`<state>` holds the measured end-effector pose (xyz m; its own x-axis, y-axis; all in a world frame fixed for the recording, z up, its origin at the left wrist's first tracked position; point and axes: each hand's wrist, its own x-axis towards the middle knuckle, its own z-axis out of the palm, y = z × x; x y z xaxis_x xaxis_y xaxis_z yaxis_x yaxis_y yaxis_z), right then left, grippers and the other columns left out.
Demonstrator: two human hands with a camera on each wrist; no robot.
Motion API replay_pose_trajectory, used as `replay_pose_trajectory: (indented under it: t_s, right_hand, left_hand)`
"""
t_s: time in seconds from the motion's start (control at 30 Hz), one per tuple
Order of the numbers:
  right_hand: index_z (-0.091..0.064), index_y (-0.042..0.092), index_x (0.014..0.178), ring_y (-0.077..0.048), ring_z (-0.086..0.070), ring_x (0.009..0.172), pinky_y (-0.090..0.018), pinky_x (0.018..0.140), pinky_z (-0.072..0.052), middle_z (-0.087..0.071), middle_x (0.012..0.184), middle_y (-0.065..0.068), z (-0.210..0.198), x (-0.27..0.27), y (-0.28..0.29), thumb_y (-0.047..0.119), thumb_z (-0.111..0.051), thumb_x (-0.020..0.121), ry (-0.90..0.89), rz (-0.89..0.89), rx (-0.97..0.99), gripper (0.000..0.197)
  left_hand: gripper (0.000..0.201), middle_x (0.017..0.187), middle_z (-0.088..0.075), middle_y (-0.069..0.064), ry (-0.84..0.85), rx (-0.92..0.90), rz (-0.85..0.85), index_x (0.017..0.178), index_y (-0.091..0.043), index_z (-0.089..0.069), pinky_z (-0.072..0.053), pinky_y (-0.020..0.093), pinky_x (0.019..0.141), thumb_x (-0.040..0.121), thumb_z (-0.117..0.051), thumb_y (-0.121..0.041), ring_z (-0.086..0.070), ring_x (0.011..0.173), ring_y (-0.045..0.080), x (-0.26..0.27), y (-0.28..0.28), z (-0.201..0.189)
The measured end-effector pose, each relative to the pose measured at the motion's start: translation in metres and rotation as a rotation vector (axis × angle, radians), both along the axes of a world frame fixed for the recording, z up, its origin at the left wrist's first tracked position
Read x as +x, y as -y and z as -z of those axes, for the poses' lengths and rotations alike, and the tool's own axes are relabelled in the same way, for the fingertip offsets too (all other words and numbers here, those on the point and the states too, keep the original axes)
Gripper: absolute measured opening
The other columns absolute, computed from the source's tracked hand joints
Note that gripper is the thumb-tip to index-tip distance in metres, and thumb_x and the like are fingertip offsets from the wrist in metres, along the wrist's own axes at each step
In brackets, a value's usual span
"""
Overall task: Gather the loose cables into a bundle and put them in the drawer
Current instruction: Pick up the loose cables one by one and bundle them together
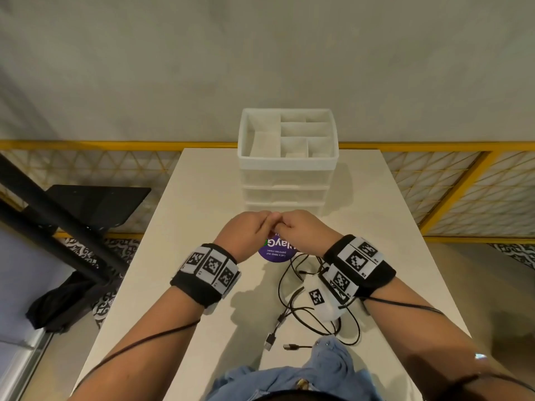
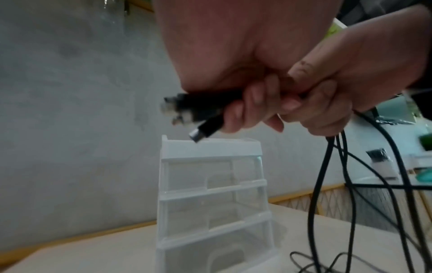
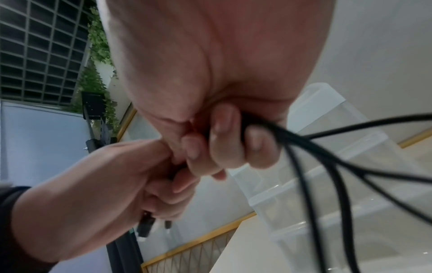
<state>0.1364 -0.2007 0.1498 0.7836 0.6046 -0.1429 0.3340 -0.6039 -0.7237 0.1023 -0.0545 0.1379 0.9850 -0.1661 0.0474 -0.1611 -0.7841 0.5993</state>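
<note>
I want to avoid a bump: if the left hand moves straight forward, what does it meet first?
Probably the drawer unit: the left hand, gripping the cables, points at it across bare table; depth is unclear.

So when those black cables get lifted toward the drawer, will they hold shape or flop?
Probably flop: below both hands the cables hang in slack loops. Loose ends still on the table may drag or snag.
</note>
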Motion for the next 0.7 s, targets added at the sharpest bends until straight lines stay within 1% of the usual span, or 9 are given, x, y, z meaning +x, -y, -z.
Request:
replay_pose_trajectory:
  t_s: [0.07, 0.17, 0.27, 0.37, 0.43, 0.5, 0.57, 0.63, 0.7]
  right_hand:
    - [-0.062, 0.02, 0.073, -0.016, -0.057, 0.074, -0.022, 0.062, -0.04, -0.057, 0.068, 0.01, 0.003, 0.002, 0.004, 0.027, -0.048, 0.092, -0.042, 0.017, 0.093, 0.025]
    - [-0.059, 0.02, 0.077, -0.011, -0.048, 0.059, -0.028, 0.061, -0.038, -0.051, 0.062, 0.007, 0.005, 0.006, 0.017, 0.034, -0.048, 0.092, -0.1, 0.046, 0.213, 0.024]
    - [-0.059, 0.023, 0.08, -0.011, -0.038, 0.055, -0.027, 0.06, -0.035, -0.04, 0.058, 0.005, 0.011, 0.004, 0.027, 0.029, -0.039, 0.097, -0.135, 0.022, 0.305, 0.026]
    - [-0.06, 0.021, 0.084, -0.008, -0.038, 0.054, -0.02, 0.061, -0.038, -0.037, 0.059, 0.002, 0.018, -0.001, 0.024, 0.024, -0.033, 0.099, -0.16, 0.073, 0.416, 0.031]
    - [-0.058, 0.018, 0.08, -0.006, -0.035, 0.051, -0.023, 0.059, -0.034, -0.035, 0.059, 0.002, 0.017, -0.003, 0.02, 0.02, -0.033, 0.099, -0.187, 0.142, 0.511, 0.032]
    - [-0.056, 0.017, 0.075, -0.008, -0.031, 0.051, -0.025, 0.055, -0.03, -0.034, 0.059, 0.004, 0.011, -0.004, 0.018, 0.022, -0.033, 0.099, -0.208, 0.221, 0.581, 0.033]
    - [-0.055, 0.018, 0.072, -0.006, -0.029, 0.048, -0.022, 0.051, -0.028, -0.035, 0.056, 0.008, 0.004, -0.004, 0.013, 0.023, -0.033, 0.099, -0.246, 0.249, 0.641, 0.035]
    - [-0.053, 0.017, 0.07, -0.004, -0.029, 0.045, -0.016, 0.046, -0.028, -0.037, 0.051, 0.013, -0.004, -0.005, 0.007, 0.023, -0.033, 0.099, -0.284, 0.235, 0.694, 0.036]
    - [-0.05, 0.016, 0.07, -0.003, -0.028, 0.043, -0.015, 0.044, -0.028, -0.037, 0.045, 0.014, -0.01, -0.008, 0.002, 0.024, -0.032, 0.099, -0.32, 0.223, 0.729, 0.035]
  left_hand:
    - [0.056, 0.068, -0.066, 0.004, -0.042, -0.034, -0.078, 0.067, -0.012, -0.063, -0.042, 0.031, 0.064, 0.098, -0.027, -0.042, -0.059, 0.068, 0.02, 0.002, -0.002, -0.001]
    - [0.064, 0.044, -0.045, -0.006, -0.131, -0.239, -0.191, 0.051, -0.01, -0.055, -0.033, 0.023, 0.053, 0.095, -0.03, -0.05, -0.043, 0.044, 0.009, 0.004, -0.007, -0.006]
    - [0.058, 0.041, -0.038, -0.005, -0.22, -0.534, -0.252, 0.051, -0.015, -0.048, -0.026, 0.019, 0.042, 0.091, -0.037, -0.055, -0.031, 0.037, 0.009, -0.001, -0.013, -0.007]
    - [0.058, 0.041, -0.031, -0.008, -0.299, -0.896, -0.301, 0.047, -0.019, -0.042, -0.019, 0.02, 0.041, 0.091, -0.037, -0.056, -0.024, 0.037, 0.009, -0.001, -0.015, -0.008]
    - [0.057, 0.042, -0.028, -0.009, -0.317, -1.034, -0.282, 0.047, -0.02, -0.04, -0.018, 0.021, 0.04, 0.091, -0.039, -0.056, -0.021, 0.038, 0.008, -0.001, -0.011, -0.01]
    - [0.052, 0.041, -0.031, -0.01, -0.271, -0.945, -0.269, 0.054, -0.013, -0.051, -0.018, 0.022, 0.04, 0.084, -0.052, -0.056, -0.022, 0.038, 0.009, -0.004, -0.004, -0.006]
    - [0.045, 0.038, -0.035, -0.011, -0.213, -0.832, -0.262, 0.076, -0.001, -0.06, -0.022, 0.019, 0.038, 0.079, -0.065, -0.046, -0.026, 0.035, 0.008, -0.008, 0.005, -0.003]
    - [0.042, 0.037, -0.036, -0.012, -0.202, -0.871, -0.249, 0.072, -0.005, -0.055, -0.024, 0.017, 0.036, 0.076, -0.067, -0.044, -0.028, 0.034, 0.005, -0.01, 0.012, 0.0]
    - [0.034, 0.039, -0.035, -0.013, -0.185, -0.966, -0.237, 0.069, -0.013, -0.05, -0.024, 0.017, 0.037, 0.083, -0.06, -0.042, -0.027, 0.035, 0.004, -0.012, 0.018, -0.002]
